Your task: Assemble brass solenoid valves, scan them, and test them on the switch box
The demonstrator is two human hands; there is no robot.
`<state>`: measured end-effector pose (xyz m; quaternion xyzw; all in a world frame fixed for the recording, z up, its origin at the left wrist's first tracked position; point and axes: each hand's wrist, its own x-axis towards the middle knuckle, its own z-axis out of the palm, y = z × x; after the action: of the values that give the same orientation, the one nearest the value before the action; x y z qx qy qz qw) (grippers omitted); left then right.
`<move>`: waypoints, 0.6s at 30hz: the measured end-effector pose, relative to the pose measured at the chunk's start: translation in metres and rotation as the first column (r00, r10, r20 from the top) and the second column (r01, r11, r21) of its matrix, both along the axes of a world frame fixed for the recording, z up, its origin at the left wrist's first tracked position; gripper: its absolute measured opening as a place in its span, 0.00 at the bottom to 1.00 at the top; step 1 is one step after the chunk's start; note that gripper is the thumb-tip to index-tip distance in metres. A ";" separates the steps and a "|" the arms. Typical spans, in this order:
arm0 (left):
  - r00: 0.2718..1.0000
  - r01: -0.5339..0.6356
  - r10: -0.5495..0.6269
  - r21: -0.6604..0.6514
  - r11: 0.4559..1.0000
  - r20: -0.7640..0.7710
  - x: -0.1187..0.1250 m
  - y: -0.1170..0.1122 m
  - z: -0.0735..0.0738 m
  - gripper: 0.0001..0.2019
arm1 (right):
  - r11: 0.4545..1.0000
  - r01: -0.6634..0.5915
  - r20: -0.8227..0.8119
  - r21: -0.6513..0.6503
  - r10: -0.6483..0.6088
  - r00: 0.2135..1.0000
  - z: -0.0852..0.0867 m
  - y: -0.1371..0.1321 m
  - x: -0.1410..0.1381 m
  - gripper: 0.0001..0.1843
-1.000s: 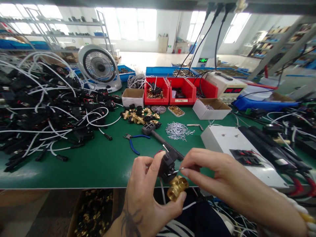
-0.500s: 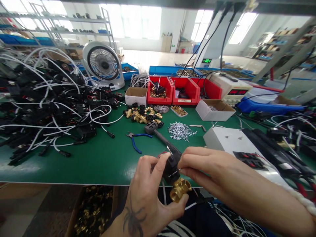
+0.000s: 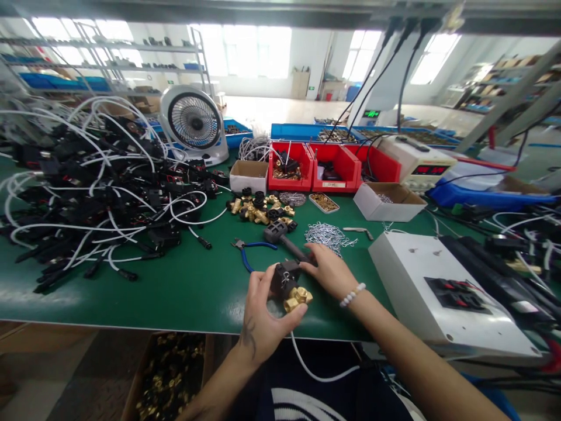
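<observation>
My left hand [image 3: 265, 318] grips a brass valve [image 3: 298, 298] with a black housing [image 3: 279, 282] on top, its thumb against the brass body. A bent wire clip [image 3: 286, 278] sits at the joint of housing and brass. From below, a white cable [image 3: 302, 358] hangs past the table edge. My right hand [image 3: 328, 270] is closed around the handle of a black hammer [image 3: 276, 232] lying on the table. Blue-handled cutting pliers [image 3: 243, 252] lie left of the hammer. A heap of wire clips [image 3: 326, 235] lies just beyond my right hand.
Black cabled units [image 3: 109, 193] cover the table's left side. Brass fittings [image 3: 256, 211] lie before a white box [image 3: 249, 175] and red bins [image 3: 293, 166]. A fan [image 3: 195, 123] stands behind. To the right sits a grey metal box [image 3: 421, 275].
My right hand has left the valve and moved to the hammer handle. My left hand has shifted forward and slightly left with the valve, whose wire clip now shows.
</observation>
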<state>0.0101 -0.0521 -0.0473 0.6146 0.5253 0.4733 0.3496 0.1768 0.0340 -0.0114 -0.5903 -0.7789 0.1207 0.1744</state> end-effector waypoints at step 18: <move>0.991 0.033 -0.011 0.167 0.985 -0.136 0.002 -0.003 -0.001 0.36 | 0.995 0.074 -0.537 -0.059 -0.094 0.839 0.102 -0.094 0.069 0.22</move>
<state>0.0118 -0.0549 -0.0480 0.6783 0.4987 0.4698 0.2653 0.2460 -0.0604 0.0903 -0.5693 -0.6696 0.2876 0.3805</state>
